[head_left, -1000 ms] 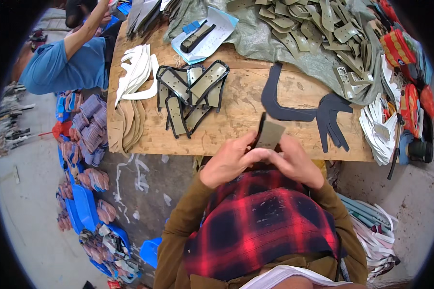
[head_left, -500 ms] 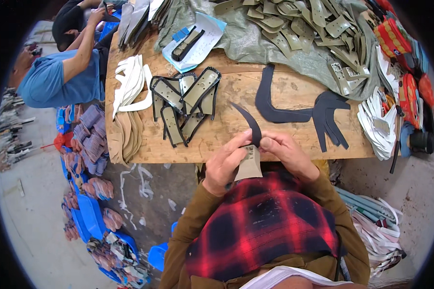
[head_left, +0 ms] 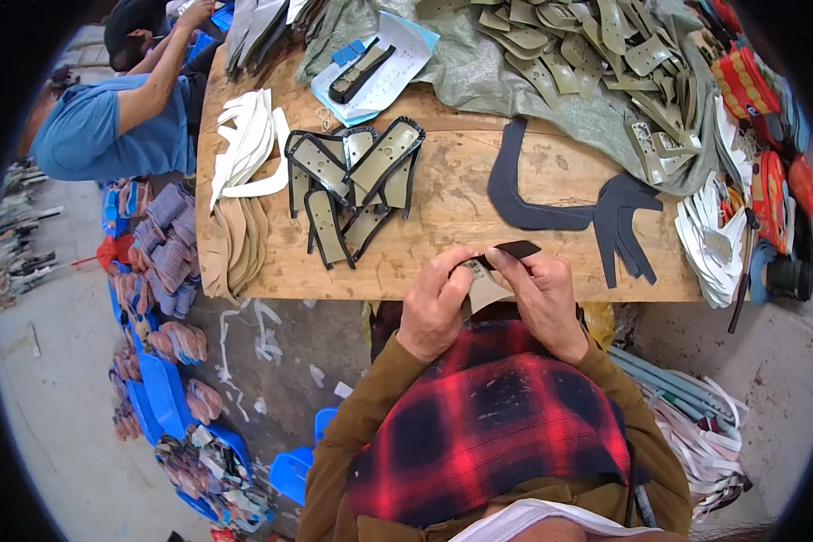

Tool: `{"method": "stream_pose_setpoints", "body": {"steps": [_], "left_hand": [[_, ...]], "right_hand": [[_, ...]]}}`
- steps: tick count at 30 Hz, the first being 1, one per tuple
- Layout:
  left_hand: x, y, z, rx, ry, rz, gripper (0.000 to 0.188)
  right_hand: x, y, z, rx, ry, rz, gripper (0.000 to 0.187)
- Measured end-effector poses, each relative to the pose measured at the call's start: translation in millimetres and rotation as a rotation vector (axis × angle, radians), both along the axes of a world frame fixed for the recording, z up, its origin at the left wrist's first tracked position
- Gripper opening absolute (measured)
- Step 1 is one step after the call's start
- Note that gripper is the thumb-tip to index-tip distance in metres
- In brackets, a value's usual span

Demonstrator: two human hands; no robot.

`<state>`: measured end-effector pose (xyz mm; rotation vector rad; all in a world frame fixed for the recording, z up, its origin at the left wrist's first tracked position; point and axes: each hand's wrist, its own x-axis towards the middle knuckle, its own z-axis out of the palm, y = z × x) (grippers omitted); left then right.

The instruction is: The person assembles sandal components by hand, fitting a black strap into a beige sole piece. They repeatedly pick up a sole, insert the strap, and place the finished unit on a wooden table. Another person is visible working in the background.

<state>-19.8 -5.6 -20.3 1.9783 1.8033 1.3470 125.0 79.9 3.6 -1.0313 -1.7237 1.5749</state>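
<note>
At the table's near edge my left hand (head_left: 432, 307) is closed on a beige-olive moulded sole-shaped board (head_left: 488, 291) with small holes. My right hand (head_left: 544, 303) pinches a black curved strip (head_left: 520, 247) against the board's upper end, thumb on top. The strip's free end sticks out to the right; the rest is hidden by my fingers. Left of my hands lies a pile of similar boards edged in black (head_left: 387, 163). Beyond them sits a single black curved strip (head_left: 508, 185), and to the right a fanned stack of black strips (head_left: 619, 221).
White curved pieces (head_left: 244, 135) and tan pieces (head_left: 235, 248) lie along the left edge. A paper sheet (head_left: 405, 59) bears another edged board. Bare boards (head_left: 587, 63) heap on a grey-green sheet (head_left: 479, 90). A person in a blue shirt (head_left: 77, 131) works at left.
The black strip, which pointed up and left, now bends over the board's end and points right. Both hands shifted slightly right, and the board has turned a little.
</note>
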Motion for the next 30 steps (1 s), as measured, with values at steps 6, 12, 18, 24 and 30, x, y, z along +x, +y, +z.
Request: {"method": "stream_pose_setpoints", "body": {"steps": [6, 12, 18, 24, 30], "left_hand": [[4.1, 3.0, -12.9, 0.005, 0.013, 0.012, 0.031], [6.3, 3.3, -21.1, 0.007, -0.023, -0.01, 0.033], [9.1, 3.8, -16.4, -0.067, 0.02, -0.017, 0.034], [5.7, 2.7, -18.5, -0.17, -0.014, 0.063, 0.029], [12.2, 8.1, 10.8, -0.402, -0.563, 0.015, 0.02]], "right_hand": [[0.4, -3.2, 1.1, -0.077, 0.095, -0.028, 0.016], [6.7, -1.8, 10.2, -0.21, 0.118, -0.022, 0.021], [15.6, -1.4, 9.8, -0.34, 0.18, -0.008, 0.028], [28.0, 6.8, 36.6, -0.442, 0.3, -0.114, 0.033], [25.0, 36.1, -17.0, -0.387, 0.29, 0.205, 0.022]]}}
